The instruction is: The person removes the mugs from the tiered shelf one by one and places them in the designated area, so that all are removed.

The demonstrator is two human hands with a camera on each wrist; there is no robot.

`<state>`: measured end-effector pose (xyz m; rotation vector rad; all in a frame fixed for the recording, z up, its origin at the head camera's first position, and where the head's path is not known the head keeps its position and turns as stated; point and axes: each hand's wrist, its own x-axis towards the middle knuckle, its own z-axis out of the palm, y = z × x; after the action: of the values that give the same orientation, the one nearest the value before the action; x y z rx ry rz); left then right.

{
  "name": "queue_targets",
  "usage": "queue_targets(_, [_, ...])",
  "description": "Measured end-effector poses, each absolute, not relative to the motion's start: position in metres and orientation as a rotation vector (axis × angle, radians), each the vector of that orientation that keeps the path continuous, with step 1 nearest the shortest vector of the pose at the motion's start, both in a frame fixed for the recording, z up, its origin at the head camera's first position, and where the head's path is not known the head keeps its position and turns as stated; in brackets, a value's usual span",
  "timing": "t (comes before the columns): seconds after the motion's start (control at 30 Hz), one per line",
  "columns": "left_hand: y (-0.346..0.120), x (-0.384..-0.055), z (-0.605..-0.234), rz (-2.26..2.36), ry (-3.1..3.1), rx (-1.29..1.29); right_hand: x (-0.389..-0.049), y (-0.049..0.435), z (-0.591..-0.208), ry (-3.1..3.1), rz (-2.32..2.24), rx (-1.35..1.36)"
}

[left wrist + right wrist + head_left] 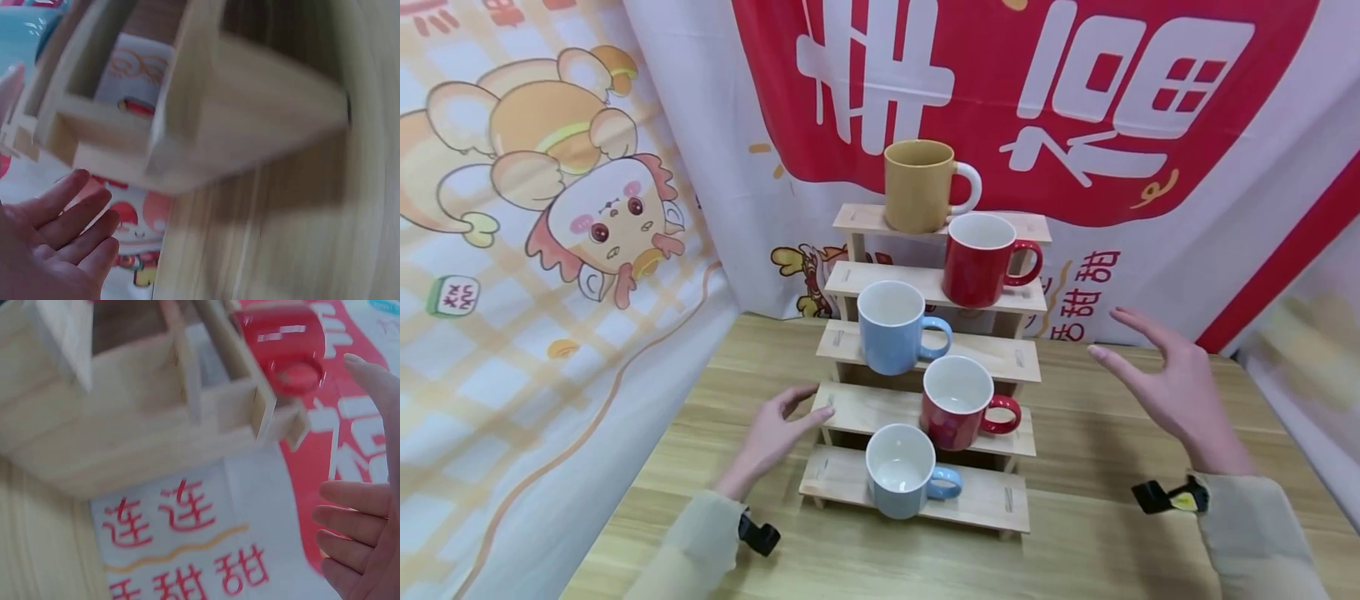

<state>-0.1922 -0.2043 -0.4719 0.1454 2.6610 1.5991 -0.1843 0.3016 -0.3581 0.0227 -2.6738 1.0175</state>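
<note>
On the table (1075,542) in front of you stood a stepped wooden stand (868,408), taken here as the clock's centre with 12 toward the wall. At 12 o'clock, on its top tier, sat the tan mug (917,190) with its white handle. Down the steps came the upper red mug (976,271) at 1, the upper blue mug (889,333) at 10, the lower red mug (951,412) at 5 and, on the bottom tier, the lower blue mug (898,479) between 6 and 7. Each stood upright, its handle turned roughly to 3 o'clock.

Your left hand (772,437) was at 8 o'clock, just beside the stand's end near the fourth tier, thumb and fingers apart with nothing gripped; whether the thumb touched the wood, I could not tell. Your right hand (1180,387) was at 3 o'clock, well apart from the stand, thumb and fingers spread, holding nothing.

The step in hand looked like a check or squaring-up of the arrangement: every tier had its mug, and your hands flanked the stand. The next move seemed to call for either a light, even touch at both ends, lest a mug slide on its narrow tier, or a clean withdrawal.

Farther out, a red panel (985,83) with white characters hung at 1 o'clock, and a cartoon cloth (572,242) at 10.
</note>
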Motion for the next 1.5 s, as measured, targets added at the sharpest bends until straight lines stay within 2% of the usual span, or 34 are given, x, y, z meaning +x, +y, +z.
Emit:
queue_targets(0.23, [-0.190,-0.193,-0.477,1.849,2.565,-0.007,-0.182,0.276,-0.339,-2.611,1.060,0.135])
queue_targets(0.53, [-0.186,-0.194,-0.479,1.937,2.512,-0.077,-0.199,0.247,-0.300,-2.494,1.065,0.338])
queue_targets(0.73, [-0.186,-0.193,-0.480,1.940,2.525,-0.088,-0.230,0.229,-0.259,-2.493,1.191,0.365])
queue_targets(1.0, [-0.184,-0.191,-0.480,1.956,2.520,-0.119,-0.282,0.202,-0.210,-2.573,1.465,0.268])
queue_targets(1.27, [-0.183,-0.194,-0.483,1.986,2.480,-0.113,-0.327,0.181,-0.199,-2.669,1.552,0.245])
queue_targets(1.5, [-0.183,-0.194,-0.483,1.978,2.488,-0.113,-0.348,0.167,-0.203,-2.746,1.550,0.253])
